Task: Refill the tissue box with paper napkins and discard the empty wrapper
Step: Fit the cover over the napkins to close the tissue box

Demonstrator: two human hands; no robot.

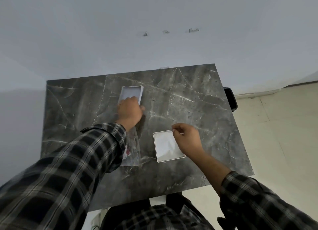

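Note:
A white rectangular tissue box [131, 92] lies open on the dark marble table [197, 109], towards the far middle. My left hand [130, 111] rests over its near end, fingers curled on the rim and thumb at the right side. A white square lid with a raised rim [163, 147] lies nearer to me on the right. My right hand [186, 138] pinches its far right corner between thumb and forefinger. A clear plastic wrapper with a red print [133, 145] lies flat under my left forearm. No loose napkins can be made out.
The table stands against a pale wall [154, 40]. A black object [230, 98] sits just off the table's right edge. Light floor [278, 126] lies to the right. A dark seat or bag [172, 205] is below the near edge.

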